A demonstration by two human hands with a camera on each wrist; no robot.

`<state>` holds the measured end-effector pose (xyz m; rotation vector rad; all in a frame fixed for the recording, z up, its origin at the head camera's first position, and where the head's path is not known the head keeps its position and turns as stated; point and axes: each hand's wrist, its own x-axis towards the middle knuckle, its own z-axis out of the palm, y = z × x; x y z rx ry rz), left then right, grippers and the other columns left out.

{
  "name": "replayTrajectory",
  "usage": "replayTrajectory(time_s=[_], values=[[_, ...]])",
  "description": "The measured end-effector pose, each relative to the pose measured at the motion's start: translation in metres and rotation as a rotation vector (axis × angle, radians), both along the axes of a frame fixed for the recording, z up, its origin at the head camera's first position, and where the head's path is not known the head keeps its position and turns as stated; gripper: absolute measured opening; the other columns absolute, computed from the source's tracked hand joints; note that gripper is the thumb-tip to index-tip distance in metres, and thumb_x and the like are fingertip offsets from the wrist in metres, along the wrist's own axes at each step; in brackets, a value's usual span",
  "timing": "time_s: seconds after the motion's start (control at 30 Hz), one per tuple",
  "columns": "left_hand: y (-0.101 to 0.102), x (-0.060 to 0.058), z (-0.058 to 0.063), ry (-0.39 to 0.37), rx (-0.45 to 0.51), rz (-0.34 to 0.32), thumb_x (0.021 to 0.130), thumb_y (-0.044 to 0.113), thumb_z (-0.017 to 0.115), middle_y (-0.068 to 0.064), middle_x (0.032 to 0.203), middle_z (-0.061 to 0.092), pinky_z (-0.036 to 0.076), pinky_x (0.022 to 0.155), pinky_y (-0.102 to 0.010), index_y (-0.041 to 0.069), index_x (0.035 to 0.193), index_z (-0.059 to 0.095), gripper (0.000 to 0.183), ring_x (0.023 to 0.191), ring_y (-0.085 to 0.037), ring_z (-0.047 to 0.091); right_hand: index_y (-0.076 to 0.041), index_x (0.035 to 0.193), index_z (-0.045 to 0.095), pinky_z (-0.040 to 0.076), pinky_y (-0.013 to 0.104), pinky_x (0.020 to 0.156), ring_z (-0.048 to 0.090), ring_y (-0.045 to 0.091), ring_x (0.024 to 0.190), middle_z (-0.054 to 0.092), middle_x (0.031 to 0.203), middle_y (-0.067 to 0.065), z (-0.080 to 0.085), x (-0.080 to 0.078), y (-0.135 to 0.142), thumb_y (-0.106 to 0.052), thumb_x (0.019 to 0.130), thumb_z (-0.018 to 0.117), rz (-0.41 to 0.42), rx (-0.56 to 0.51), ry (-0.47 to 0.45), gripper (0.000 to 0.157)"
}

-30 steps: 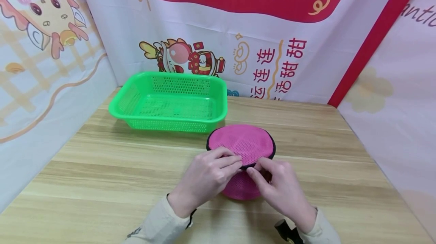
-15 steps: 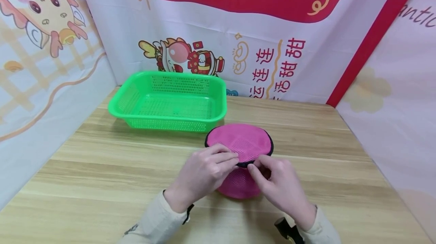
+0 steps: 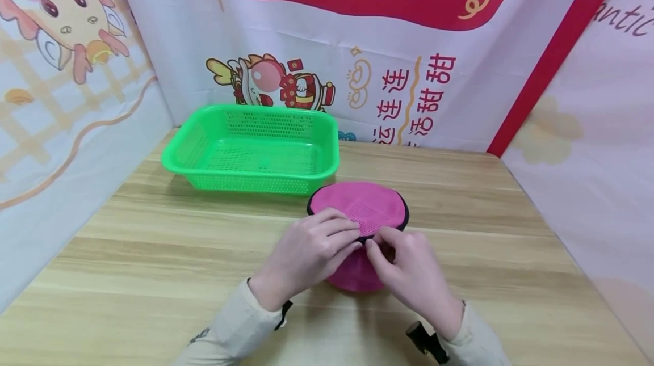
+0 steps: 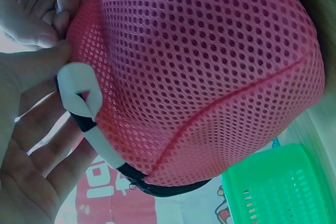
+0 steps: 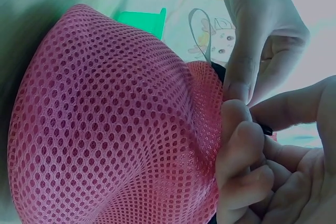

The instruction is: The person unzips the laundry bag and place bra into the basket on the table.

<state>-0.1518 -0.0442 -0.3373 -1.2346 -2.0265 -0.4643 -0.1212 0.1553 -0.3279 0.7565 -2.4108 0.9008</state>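
Note:
A round pink mesh laundry bag (image 3: 357, 207) with a black edge stands on the table in the head view, both hands at its near side. My left hand (image 3: 311, 252) pinches the black edge between thumb and fingers. Close beside it, my right hand (image 3: 411, 272) pinches the same edge, thumb against curled fingers. A small black tab (image 5: 266, 129) shows between the right thumb and fingers in the right wrist view. Along the edge runs a white strap loop (image 4: 81, 88), seen beside the left thumb. The bag's lower front is partly hidden behind my hands.
A green perforated basket (image 3: 255, 181) sits at the back left, just behind the bag. Printed cloths (image 3: 388, 25) hang behind and on both sides of the wooden table (image 3: 153, 275).
My right hand has shifted slightly left along the black edge, closer to the left hand. The bag has moved a little away from me; both hands keep their pinch.

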Motion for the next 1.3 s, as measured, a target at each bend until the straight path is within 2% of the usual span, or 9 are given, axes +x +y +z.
replayTrajectory(time_s=[0.27, 0.43, 0.53, 0.63, 0.77, 0.97, 1.3], values=[[0.0003, 0.0021, 0.0005, 0.007, -0.023, 0.005, 0.083, 0.006, 0.076, 0.0, 0.097, 0.073, 0.054, 0.082, -0.023, 0.01, 0.099, 0.079, 0.016, 0.093, -0.013, 0.063, -0.023, 0.061, 0.045, 0.026, 0.018, 0.039, 0.029, -0.001, 0.047, 0.03, 0.053, -0.018, -0.006, -0.0005, -0.0026, -0.003, 0.077, 0.062, -0.053, 0.08, 0.069, 0.03], [0.0002, 0.0036, 0.0002, 0.006, -0.017, 0.008, 0.082, 0.008, 0.077, -0.001, 0.097, 0.073, 0.053, 0.083, -0.024, 0.009, 0.097, 0.078, 0.014, 0.094, -0.014, 0.063, -0.023, 0.06, 0.039, 0.025, 0.018, 0.039, 0.028, 0.0, 0.048, 0.027, 0.054, -0.017, -0.0042, -0.0001, -0.0037, -0.003, 0.076, 0.06, -0.031, 0.106, 0.104, 0.033], [0.0007, 0.0057, 0.0001, -0.016, -0.016, 0.012, 0.084, 0.012, 0.077, -0.002, 0.1, 0.072, 0.053, 0.086, -0.026, 0.008, 0.099, 0.077, 0.016, 0.096, -0.016, 0.063, -0.023, 0.06, 0.038, 0.024, 0.017, 0.039, 0.028, -0.001, 0.048, 0.027, 0.054, -0.017, -0.0032, 0.0007, -0.004, -0.003, 0.077, 0.06, -0.005, 0.101, 0.11, 0.035], [0.0013, 0.007, -0.0004, -0.001, -0.023, 0.02, 0.084, 0.014, 0.078, -0.002, 0.103, 0.071, 0.052, 0.088, -0.026, 0.008, 0.102, 0.077, 0.019, 0.098, -0.016, 0.063, -0.023, 0.06, 0.038, 0.023, 0.016, 0.04, 0.027, -0.002, 0.048, 0.028, 0.055, -0.016, -0.003, 0.0016, -0.0047, -0.002, 0.078, 0.061, 0.015, 0.086, 0.116, 0.035], [0.0017, 0.0081, -0.0006, 0.028, -0.023, 0.015, 0.083, 0.01, 0.078, -0.002, 0.101, 0.072, 0.053, 0.085, -0.024, 0.008, 0.102, 0.077, 0.02, 0.095, -0.015, 0.063, -0.024, 0.06, 0.038, 0.023, 0.014, 0.04, 0.028, -0.003, 0.049, 0.029, 0.055, -0.017, -0.0038, 0.0017, -0.0056, -0.002, 0.078, 0.061, 0.029, 0.067, 0.142, 0.036], [0.0018, 0.0088, 0.0008, 0.075, -0.027, 0.005, 0.08, 0.004, 0.078, 0.001, 0.096, 0.072, 0.053, 0.082, -0.022, 0.008, 0.099, 0.078, 0.019, 0.091, -0.012, 0.064, -0.024, 0.058, 0.035, 0.02, 0.013, 0.04, 0.027, -0.003, 0.049, 0.027, 0.055, -0.017, -0.0043, 0.0008, -0.0061, -0.001, 0.074, 0.06, 0.032, 0.046, 0.182, 0.037], [0.003, 0.0068, 0.0059, 0.084, -0.059, 0.015, 0.082, 0.006, 0.078, 0.0, 0.095, 0.073, 0.053, 0.083, -0.022, 0.008, 0.097, 0.078, 0.015, 0.091, -0.013, 0.063, -0.024, 0.058, 0.035, 0.022, 0.014, 0.04, 0.028, -0.003, 0.048, 0.029, 0.055, -0.017, -0.0015, 0.0003, -0.0056, -0.002, 0.076, 0.061, 0.014, 0.048, 0.191, 0.038]])
